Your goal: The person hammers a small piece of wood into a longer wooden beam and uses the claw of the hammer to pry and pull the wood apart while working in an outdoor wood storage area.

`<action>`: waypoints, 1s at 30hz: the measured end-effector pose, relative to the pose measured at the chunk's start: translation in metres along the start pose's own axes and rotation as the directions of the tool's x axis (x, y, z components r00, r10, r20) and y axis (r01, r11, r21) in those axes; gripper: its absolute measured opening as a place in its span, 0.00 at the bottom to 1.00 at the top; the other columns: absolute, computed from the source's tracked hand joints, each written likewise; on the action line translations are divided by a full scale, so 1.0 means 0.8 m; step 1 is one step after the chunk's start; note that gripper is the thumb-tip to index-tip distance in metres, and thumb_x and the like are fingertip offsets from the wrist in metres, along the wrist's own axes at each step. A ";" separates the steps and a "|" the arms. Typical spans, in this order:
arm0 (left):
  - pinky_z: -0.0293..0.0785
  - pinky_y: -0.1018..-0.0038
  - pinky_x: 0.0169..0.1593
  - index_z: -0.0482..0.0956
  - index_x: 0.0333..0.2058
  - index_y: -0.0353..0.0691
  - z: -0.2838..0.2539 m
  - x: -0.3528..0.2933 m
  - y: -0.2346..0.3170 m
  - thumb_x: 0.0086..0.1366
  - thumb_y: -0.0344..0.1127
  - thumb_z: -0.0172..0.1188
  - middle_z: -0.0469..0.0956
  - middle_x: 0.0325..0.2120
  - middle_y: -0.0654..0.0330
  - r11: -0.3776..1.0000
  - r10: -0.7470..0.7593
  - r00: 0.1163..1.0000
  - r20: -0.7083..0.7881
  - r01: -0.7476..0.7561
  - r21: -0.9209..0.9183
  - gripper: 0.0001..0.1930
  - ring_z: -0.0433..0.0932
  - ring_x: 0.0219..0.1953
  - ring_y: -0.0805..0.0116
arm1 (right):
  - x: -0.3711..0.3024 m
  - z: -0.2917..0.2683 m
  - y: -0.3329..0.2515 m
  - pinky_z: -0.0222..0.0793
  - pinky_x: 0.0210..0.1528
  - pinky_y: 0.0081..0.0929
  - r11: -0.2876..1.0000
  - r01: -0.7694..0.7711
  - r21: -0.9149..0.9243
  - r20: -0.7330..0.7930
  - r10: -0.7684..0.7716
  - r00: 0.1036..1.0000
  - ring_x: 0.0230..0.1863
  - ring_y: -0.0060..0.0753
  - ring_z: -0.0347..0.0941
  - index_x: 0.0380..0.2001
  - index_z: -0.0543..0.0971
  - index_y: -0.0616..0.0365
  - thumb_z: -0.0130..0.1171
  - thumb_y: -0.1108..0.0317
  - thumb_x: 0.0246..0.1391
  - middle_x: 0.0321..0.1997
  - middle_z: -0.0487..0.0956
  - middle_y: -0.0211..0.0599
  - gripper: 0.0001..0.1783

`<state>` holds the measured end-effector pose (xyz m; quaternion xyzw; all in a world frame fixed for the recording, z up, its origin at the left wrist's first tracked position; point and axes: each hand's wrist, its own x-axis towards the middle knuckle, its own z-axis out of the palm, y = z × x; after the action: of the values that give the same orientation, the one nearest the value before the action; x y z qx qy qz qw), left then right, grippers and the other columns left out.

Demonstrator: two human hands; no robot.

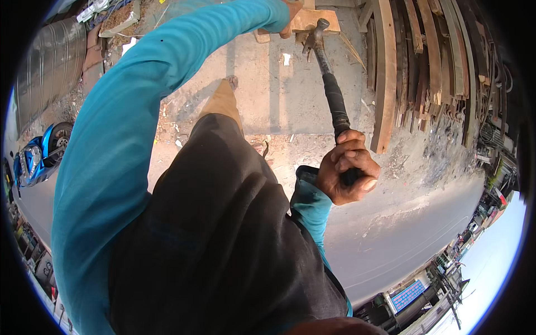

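My right hand (349, 167) is closed round the black-wrapped handle of a claw hammer (335, 97). The hammer points away from me, its metal head over the near edge of a short, light-brown wooden board (301, 21). Stretched far forward, my left hand (289, 19) is at the board's left end, its fingers curled against the edge. The top of the picture and the blue sleeve cut off part of that hand. Whether a nail or anything else is between its fingers cannot be seen.
Long timber planks (385, 78) are stacked to the right of the board. A dented metal drum (50, 67) lies at the far left, with a blue motorbike (42, 151) nearer. Paved road (402, 240) runs behind on the right. Wood scraps litter the concrete ground.
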<state>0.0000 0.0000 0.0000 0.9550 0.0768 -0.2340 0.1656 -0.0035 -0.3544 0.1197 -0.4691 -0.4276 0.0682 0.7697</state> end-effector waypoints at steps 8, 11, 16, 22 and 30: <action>0.74 0.55 0.51 0.58 0.64 0.44 0.033 0.013 -0.072 0.50 0.38 0.72 0.78 0.45 0.41 0.932 -0.330 0.914 -0.236 0.276 -0.235 0.44 0.79 0.49 0.45 | 0.020 0.073 0.043 0.70 0.33 0.39 0.999 0.051 -0.009 -0.006 -0.051 0.999 0.14 0.25 0.55 0.28 0.74 0.65 0.36 0.55 0.71 0.11 0.58 0.30 0.27; 0.75 0.54 0.50 0.58 0.63 0.42 0.016 0.007 -0.037 0.51 0.37 0.72 0.79 0.44 0.41 0.948 -0.271 0.941 -0.204 0.225 -0.225 0.43 0.79 0.48 0.43 | 0.064 0.050 0.050 0.71 0.33 0.35 0.996 0.060 0.072 -0.047 -0.057 0.997 0.14 0.21 0.56 0.29 0.74 0.66 0.33 0.53 0.72 0.11 0.57 0.29 0.29; 0.76 0.53 0.49 0.58 0.62 0.39 0.013 -0.018 -0.067 0.51 0.36 0.71 0.80 0.43 0.40 0.927 -0.273 0.954 -0.127 0.225 -0.300 0.42 0.80 0.46 0.41 | 0.113 0.127 0.060 0.69 0.29 0.35 0.947 -0.165 -0.275 -0.030 0.163 0.986 0.16 0.23 0.60 0.27 0.74 0.71 0.36 0.50 0.71 0.12 0.64 0.33 0.32; 0.78 0.51 0.49 0.57 0.61 0.37 -0.008 -0.010 -0.082 0.53 0.34 0.69 0.80 0.41 0.39 0.967 -0.208 0.943 -0.259 0.158 -0.199 0.40 0.81 0.45 0.39 | 0.194 0.120 0.076 0.60 0.22 0.21 0.995 -0.101 -0.003 -0.070 0.100 0.993 0.12 0.25 0.55 0.36 0.72 0.64 0.43 0.54 0.72 0.14 0.65 0.32 0.21; 0.77 0.48 0.50 0.56 0.62 0.36 -0.044 -0.018 -0.136 0.56 0.38 0.67 0.78 0.48 0.40 0.990 -0.134 0.889 -0.437 0.137 -0.025 0.39 0.80 0.49 0.43 | 0.143 0.174 0.109 0.65 0.30 0.24 0.995 -0.079 -0.068 -0.103 0.072 0.992 0.18 0.23 0.60 0.24 0.72 0.63 0.38 0.55 0.69 0.15 0.63 0.30 0.26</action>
<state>-0.0220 0.1127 0.0060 0.9759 0.1777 -0.0245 0.1242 -0.0070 -0.1558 0.1464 -0.5153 -0.3723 0.0581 0.7697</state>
